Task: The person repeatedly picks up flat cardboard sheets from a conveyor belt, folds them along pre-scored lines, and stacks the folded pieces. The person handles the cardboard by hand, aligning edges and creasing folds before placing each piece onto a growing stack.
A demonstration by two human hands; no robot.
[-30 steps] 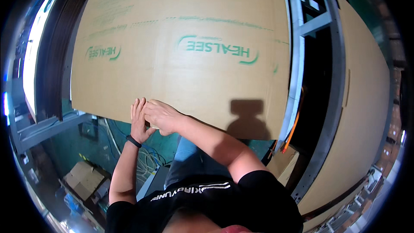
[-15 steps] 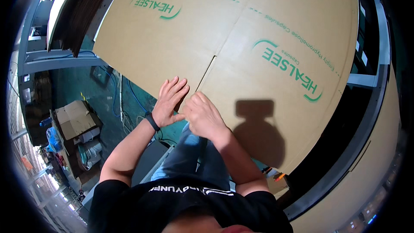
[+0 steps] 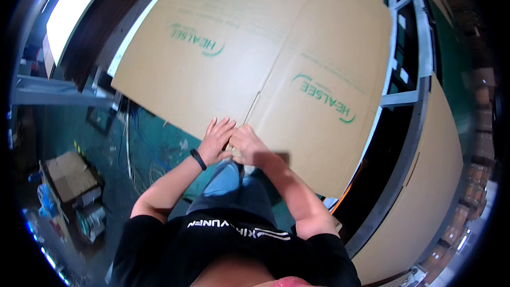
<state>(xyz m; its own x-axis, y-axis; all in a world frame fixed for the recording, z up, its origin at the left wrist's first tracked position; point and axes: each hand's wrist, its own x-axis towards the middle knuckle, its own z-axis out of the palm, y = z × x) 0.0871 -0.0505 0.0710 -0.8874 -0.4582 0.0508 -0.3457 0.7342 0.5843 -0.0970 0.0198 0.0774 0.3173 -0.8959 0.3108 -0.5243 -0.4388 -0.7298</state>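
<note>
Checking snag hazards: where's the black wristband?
In the head view, left of centre, the black wristband circles the wrist behind the bare left hand, near the flat brown cardboard sheet.

Green floor (image 3: 109, 146); grey metal beam (image 3: 64, 92) at left; stacked boxes (image 3: 481, 175), probably cartons, blurred far right.

Brown cardboard sheet (image 3: 249, 77), green-printed, slit at near edge, lying flat
</note>
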